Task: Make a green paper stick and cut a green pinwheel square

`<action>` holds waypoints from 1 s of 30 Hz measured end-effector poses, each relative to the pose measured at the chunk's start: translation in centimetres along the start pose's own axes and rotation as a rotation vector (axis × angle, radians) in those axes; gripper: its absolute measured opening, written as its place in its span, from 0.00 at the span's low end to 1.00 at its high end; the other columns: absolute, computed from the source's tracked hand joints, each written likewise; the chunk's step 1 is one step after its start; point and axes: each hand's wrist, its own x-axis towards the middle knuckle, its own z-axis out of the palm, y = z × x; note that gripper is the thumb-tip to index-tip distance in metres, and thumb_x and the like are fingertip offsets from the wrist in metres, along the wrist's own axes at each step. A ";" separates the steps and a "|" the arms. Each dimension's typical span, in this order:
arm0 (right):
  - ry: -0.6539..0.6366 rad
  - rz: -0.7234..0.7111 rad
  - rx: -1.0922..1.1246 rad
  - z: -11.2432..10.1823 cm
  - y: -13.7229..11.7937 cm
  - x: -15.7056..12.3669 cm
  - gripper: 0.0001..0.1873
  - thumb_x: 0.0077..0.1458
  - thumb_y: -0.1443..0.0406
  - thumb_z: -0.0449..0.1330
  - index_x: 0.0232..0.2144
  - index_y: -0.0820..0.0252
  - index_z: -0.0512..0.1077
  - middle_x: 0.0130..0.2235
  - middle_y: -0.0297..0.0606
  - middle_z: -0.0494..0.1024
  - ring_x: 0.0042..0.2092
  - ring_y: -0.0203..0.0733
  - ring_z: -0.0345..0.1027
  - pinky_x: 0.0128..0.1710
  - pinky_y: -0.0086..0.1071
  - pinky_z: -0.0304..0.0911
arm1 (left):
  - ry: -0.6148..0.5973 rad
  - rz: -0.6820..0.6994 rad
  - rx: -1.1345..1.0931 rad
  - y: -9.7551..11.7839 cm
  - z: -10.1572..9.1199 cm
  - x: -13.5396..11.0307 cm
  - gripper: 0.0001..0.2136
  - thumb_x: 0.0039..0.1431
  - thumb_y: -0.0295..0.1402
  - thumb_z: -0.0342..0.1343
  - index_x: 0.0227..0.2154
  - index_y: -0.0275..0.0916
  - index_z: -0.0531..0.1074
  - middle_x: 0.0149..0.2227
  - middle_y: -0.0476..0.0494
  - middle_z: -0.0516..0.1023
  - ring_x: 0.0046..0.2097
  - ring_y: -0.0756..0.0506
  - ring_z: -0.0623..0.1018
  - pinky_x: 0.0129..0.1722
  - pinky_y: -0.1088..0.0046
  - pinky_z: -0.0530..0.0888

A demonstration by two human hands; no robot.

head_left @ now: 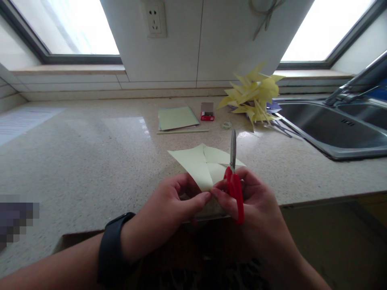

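A sheet of pale yellow paper with cuts running in toward its middle is held just above the counter's front edge. My left hand is closed on its near corner, thumb on top. My right hand pinches the same corner from the other side, its fingertips meeting the left thumb. Red-handled scissors also hang in my right hand, handles round the fingers and blades pointing up and away. The paper's near edge is partly hidden by the fingers.
Farther back on the counter lie a stack of coloured paper, a thin stick, a small red box and a tape roll. Yellow paper pinwheels are heaped beside the steel sink.
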 end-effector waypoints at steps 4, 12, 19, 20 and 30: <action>-0.020 0.000 0.011 0.1 0.1 0.0 0.15 0.47 0.66 0.74 0.30 0.57 0.71 0.29 0.28 0.79 0.30 0.33 0.71 0.29 0.24 0.65 | -0.040 0.026 -0.007 -0.5 -0.2 0.2 0.11 0.62 0.38 0.61 0.39 0.35 0.76 0.36 0.45 0.78 0.33 0.49 0.74 0.29 0.77 0.72; -0.020 0.019 0.068 0.2 0.3 0.2 0.16 0.46 0.64 0.75 0.30 0.57 0.71 0.28 0.29 0.80 0.28 0.32 0.71 0.27 0.23 0.65 | -0.084 0.083 -0.017 -1.3 -0.3 0.3 0.15 0.64 0.41 0.58 0.49 0.38 0.75 0.39 0.44 0.77 0.36 0.47 0.75 0.29 0.76 0.73; 0.019 0.017 -0.002 -1.0 0.1 -0.5 0.14 0.51 0.58 0.72 0.33 0.57 0.72 0.30 0.32 0.82 0.27 0.31 0.70 0.27 0.23 0.64 | -0.012 0.106 -0.051 -1.6 0.1 0.7 0.11 0.63 0.39 0.55 0.37 0.36 0.75 0.29 0.47 0.73 0.30 0.48 0.73 0.24 0.76 0.74; 0.054 0.009 -0.040 -1.6 0.1 -0.7 0.15 0.51 0.57 0.72 0.34 0.56 0.73 0.31 0.33 0.82 0.27 0.31 0.70 0.26 0.23 0.64 | -0.003 0.102 -0.065 -1.7 0.1 0.8 0.11 0.63 0.39 0.54 0.36 0.36 0.74 0.28 0.46 0.73 0.30 0.47 0.73 0.24 0.75 0.75; 0.355 0.019 -0.356 -6.4 -1.0 -3.3 0.19 0.45 0.50 0.73 0.31 0.56 0.74 0.27 0.35 0.80 0.27 0.38 0.70 0.26 0.28 0.65 | 0.045 0.072 -0.169 -1.3 0.3 0.9 0.10 0.55 0.38 0.55 0.30 0.36 0.75 0.28 0.47 0.70 0.30 0.47 0.70 0.21 0.74 0.77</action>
